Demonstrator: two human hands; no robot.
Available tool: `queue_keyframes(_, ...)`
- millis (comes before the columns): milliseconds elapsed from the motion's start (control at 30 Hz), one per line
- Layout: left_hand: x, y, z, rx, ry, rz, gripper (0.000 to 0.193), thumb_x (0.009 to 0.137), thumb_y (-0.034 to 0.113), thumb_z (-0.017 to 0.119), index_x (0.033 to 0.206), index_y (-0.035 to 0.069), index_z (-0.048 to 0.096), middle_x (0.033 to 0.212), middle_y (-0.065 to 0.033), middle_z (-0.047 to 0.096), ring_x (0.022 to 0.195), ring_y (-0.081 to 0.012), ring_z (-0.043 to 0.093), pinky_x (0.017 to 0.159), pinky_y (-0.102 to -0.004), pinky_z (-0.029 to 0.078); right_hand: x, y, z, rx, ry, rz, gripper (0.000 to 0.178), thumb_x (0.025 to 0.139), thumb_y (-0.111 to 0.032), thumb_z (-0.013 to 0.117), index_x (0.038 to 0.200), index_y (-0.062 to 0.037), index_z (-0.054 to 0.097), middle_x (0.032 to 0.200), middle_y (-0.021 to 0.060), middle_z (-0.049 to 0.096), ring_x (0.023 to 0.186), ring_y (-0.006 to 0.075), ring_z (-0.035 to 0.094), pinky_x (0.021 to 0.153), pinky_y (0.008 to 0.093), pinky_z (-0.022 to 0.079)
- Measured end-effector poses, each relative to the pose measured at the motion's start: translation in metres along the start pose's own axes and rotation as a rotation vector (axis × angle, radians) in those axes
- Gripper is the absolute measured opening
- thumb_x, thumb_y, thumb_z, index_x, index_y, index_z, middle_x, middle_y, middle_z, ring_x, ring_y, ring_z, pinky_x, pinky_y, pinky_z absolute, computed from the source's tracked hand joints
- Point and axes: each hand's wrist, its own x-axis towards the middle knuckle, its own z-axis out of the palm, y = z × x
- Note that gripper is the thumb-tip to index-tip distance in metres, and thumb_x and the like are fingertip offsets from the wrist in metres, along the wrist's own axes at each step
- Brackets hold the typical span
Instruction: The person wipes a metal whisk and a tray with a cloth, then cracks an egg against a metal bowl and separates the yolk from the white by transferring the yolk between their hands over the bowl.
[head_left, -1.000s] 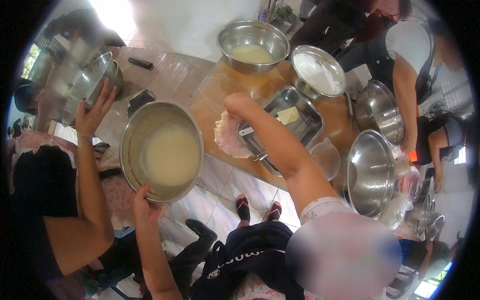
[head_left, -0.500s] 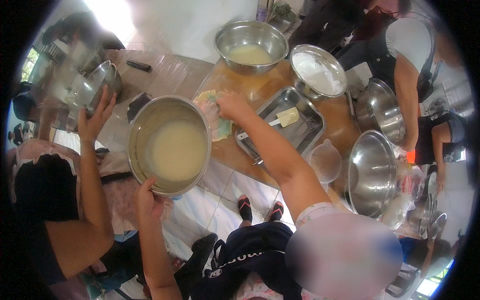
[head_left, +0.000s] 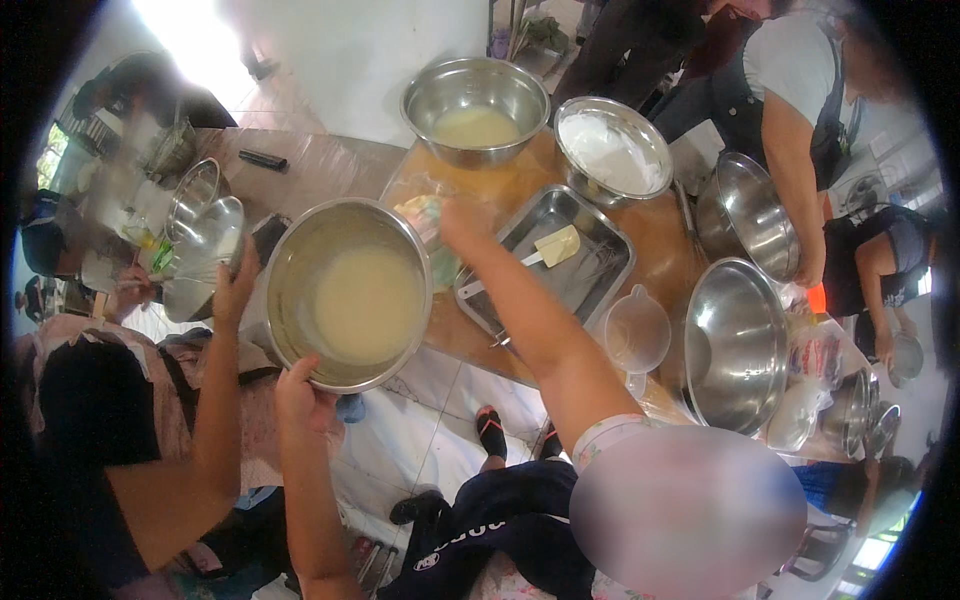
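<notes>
My left hand (head_left: 305, 398) grips the near rim of a large steel mixing bowl (head_left: 420, 345), with the thumb over the edge and the fingers underneath. The bowl is tilted toward me and holds pale yellow batter (head_left: 368, 305). My right arm stretches across the table, and my right hand (head_left: 466, 224), smeared by motion, is closed on a pastel patterned cloth (head_left: 425, 212) against the table top. To the right of that hand lies a steel tray (head_left: 590, 290) with a cream-headed spatula (head_left: 556, 247) and a whisk in it.
At the back stand a steel bowl (head_left: 475, 75) of pale batter and another bowl (head_left: 612, 150) with white cream. Large steel bowls (head_left: 738, 345) and a clear plastic jug (head_left: 637, 330) are at right. Close on my left, a person's hand (head_left: 235, 288) holds a bowl. Another person stands far right.
My view has shifted slightly. My right hand has moved a little over the table with the cloth. At left, the other person's bowl has come down.
</notes>
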Motion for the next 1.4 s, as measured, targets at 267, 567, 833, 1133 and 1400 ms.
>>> queue_keyframes(267,0.011,-0.009,0.031,0.069,-0.100,-0.019,0.037,0.080,0.005,0.042,0.114,-0.009,0.039,0.108,-0.0213,0.052,0.093,-0.0325,0.058,0.074,-0.0434,0.052,0.007,0.069,-0.072,-0.391,-0.053,0.253,0.022,0.079,-0.019,0.049,0.094,-0.0165,0.064,0.096,0.0059,0.063,0.095,0.0206,0.056,0.076,0.0437,0.030)
queue_keyframes(567,0.055,-0.025,0.073,0.131,-0.093,-0.062,0.038,0.081,0.005,0.040,0.116,-0.010,0.035,0.108,-0.0254,0.049,0.094,-0.0380,0.056,0.068,-0.0491,0.054,-0.003,0.062,-0.084,-0.141,0.155,0.074,0.027,0.078,-0.024,0.047,0.095,-0.0117,0.063,0.103,0.0107,0.057,0.104,0.0304,0.048,0.086,0.0543,0.028)
queue_keyframes(833,0.065,-0.028,0.089,0.116,-0.126,-0.104,0.037,0.081,0.007,0.043,0.113,-0.011,0.036,0.104,-0.0239,0.051,0.083,-0.0344,0.060,0.060,-0.0392,0.058,-0.104,0.043,-0.159,0.422,0.557,0.035,0.022,0.072,-0.018,0.060,0.090,-0.0072,0.062,0.082,0.0112,0.061,0.081,0.0281,0.058,0.070,0.0398,0.043)
queue_keyframes(1133,0.000,-0.076,0.091,0.169,0.042,0.250,0.054,0.083,0.029,0.055,0.127,0.004,0.034,0.128,-0.0162,0.036,0.116,-0.0278,0.039,0.095,-0.0423,0.032,-0.323,0.037,-0.176,0.435,0.386,0.027,0.026,0.072,-0.009,0.064,0.097,-0.0041,0.058,0.080,0.0110,0.058,0.077,0.0289,0.055,0.071,0.0364,0.043)
queue_keyframes(1400,-0.049,-0.110,0.197,1.289,-0.592,1.437,0.051,0.073,0.025,0.063,0.119,0.007,0.049,0.124,-0.0209,0.041,0.119,-0.0380,0.035,0.096,-0.0458,0.029,-0.399,0.067,-0.131,0.299,0.483,0.460,0.052,0.068,-0.016,0.070,0.111,0.0023,0.046,0.100,0.0194,0.051,0.090,0.0342,0.050,0.075,0.0402,0.043)
